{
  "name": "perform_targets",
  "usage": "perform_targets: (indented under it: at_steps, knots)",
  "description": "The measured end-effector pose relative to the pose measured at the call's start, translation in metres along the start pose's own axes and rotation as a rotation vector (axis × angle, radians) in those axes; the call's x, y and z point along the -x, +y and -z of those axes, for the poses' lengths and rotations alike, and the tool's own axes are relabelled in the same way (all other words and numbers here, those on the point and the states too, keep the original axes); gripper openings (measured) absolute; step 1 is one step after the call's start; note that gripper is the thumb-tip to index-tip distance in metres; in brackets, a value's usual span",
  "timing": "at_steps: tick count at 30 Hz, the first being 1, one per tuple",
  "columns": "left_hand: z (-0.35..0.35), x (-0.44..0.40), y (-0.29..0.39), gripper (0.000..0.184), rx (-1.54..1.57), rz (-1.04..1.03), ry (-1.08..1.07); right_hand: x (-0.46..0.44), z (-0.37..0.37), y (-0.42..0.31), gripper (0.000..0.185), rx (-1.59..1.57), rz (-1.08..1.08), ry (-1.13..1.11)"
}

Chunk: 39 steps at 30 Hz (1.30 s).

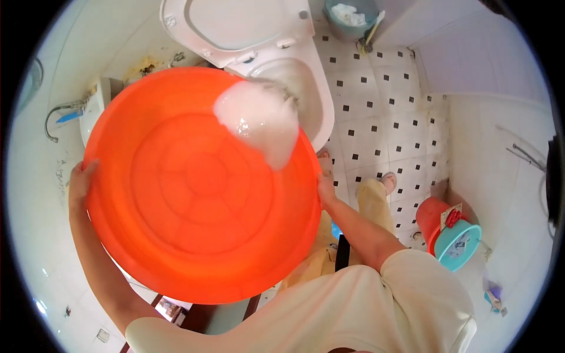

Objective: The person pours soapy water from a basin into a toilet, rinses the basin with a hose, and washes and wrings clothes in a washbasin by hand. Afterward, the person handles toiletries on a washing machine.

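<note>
Tipping whitish water, apparently, both hands [83, 183] [325, 189] grip the orange basin [206, 182].

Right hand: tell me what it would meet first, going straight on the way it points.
The orange plastic basin, whose rim the right hand grips. Beyond that edge, the line seems to run towards the milky liquid in the basin, though depth is unclear from this one view.

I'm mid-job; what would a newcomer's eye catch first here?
The large round orange plastic basin, gripped at opposite sides by both hands, left and right. Next, the cloudy whitish water at its far edge, beside the open white toilet. Then the white floor dotted with black squares, to the right.
</note>
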State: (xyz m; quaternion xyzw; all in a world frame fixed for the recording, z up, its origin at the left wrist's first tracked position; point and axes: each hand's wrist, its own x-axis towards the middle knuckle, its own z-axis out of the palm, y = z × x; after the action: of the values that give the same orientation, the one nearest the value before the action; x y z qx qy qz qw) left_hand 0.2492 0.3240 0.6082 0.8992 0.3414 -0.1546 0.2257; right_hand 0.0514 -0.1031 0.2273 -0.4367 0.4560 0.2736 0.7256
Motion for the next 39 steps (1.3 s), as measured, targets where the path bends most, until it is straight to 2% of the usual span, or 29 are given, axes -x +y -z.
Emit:
perform_targets:
  at_steps: [2,3,5,7,8,9,11,14,15,17,18,20,21,23,26,28,30,32,33,35,36,37,38,39]
  knots:
    - [0.001,0.003,0.023,0.035,0.194,0.018,-0.085,0.001,0.003,-0.001,0.034,0.041,0.072,-0.031]
    - [-0.002,0.013,0.045,0.035,0.250,0.049,-0.094,-0.020,0.015,0.016,0.036,0.213,0.125,-0.106]
    - [-0.002,0.012,0.066,0.036,0.302,0.097,-0.126,-0.093,0.046,0.082,0.041,0.482,0.187,-0.238]
    - [-0.007,0.023,0.093,0.036,0.548,0.169,-0.209,-0.141,0.062,0.123,0.045,0.597,0.172,-0.335]
    - [-0.010,0.029,0.107,0.036,0.671,0.206,-0.249,-0.136,0.063,0.120,0.046,0.515,0.078,-0.351]
    - [-0.010,0.029,0.118,0.031,0.666,0.200,-0.251,-0.131,0.064,0.116,0.047,0.434,-0.017,-0.359]
    - [-0.009,0.033,0.140,0.026,0.653,0.092,-0.293,-0.076,0.052,0.057,0.047,0.061,-0.328,-0.327]
    - [0.008,0.015,0.155,0.026,0.677,-0.028,-0.347,-0.029,0.055,0.004,0.047,-0.033,-0.435,-0.421]
    - [0.011,0.012,0.163,0.027,0.692,-0.062,-0.368,-0.015,0.058,-0.013,0.045,0.002,-0.421,-0.476]
    - [-0.032,0.068,0.218,0.025,0.653,-0.041,-0.199,0.003,0.068,-0.039,0.041,0.080,-0.385,-0.579]
    - [-0.049,0.091,0.239,0.025,0.633,-0.031,-0.115,0.000,0.075,-0.040,0.041,0.108,-0.448,-0.621]
    - [-0.053,0.101,0.259,0.026,0.654,-0.026,-0.236,-0.010,0.089,-0.040,0.039,0.166,-0.573,-0.711]
    - [-0.056,0.107,0.270,0.026,0.661,-0.024,-0.296,-0.010,0.096,-0.043,0.038,0.199,-0.562,-0.725]
    - [-0.066,0.127,0.291,0.029,0.638,-0.037,-0.282,-0.008,0.113,-0.048,0.035,0.265,-0.537,-0.746]
    - [-0.090,0.170,0.319,0.031,0.643,-0.081,-0.331,-0.010,0.154,-0.046,0.032,0.311,-0.374,-0.825]
    - [-0.107,0.202,0.338,0.032,0.657,-0.121,-0.383,-0.015,0.186,-0.045,0.032,0.233,-0.425,-0.808]
    - [-0.124,0.237,0.355,0.034,0.673,-0.164,-0.436,0.007,0.223,-0.081,0.036,0.170,-0.433,-0.714]
    - [-0.143,0.279,0.369,0.035,0.682,-0.222,-0.486,0.040,0.271,-0.135,0.044,0.133,-0.391,-0.547]
    - [-0.156,0.302,0.374,0.036,0.680,-0.269,-0.518,0.028,0.298,-0.135,0.042,0.117,-0.319,-0.608]
    - [-0.181,0.333,0.384,0.038,0.704,-0.325,-0.587,0.020,0.350,-0.144,0.044,0.049,-0.278,-0.463]
    - [-0.175,0.310,0.381,0.039,0.764,-0.149,-0.564,0.020,0.377,-0.151,0.045,0.016,-0.253,-0.386]
    - [-0.184,0.303,0.379,0.037,0.747,-0.118,-0.636,0.002,0.409,-0.140,0.045,-0.113,-0.245,-0.336]
    - [-0.204,0.299,0.375,0.033,0.718,-0.187,-0.539,-0.013,0.442,-0.130,0.045,-0.242,-0.238,-0.288]
    - [-0.220,0.286,0.365,0.027,0.631,-0.206,-0.556,0.006,0.468,-0.145,0.044,-0.281,-0.189,-0.274]
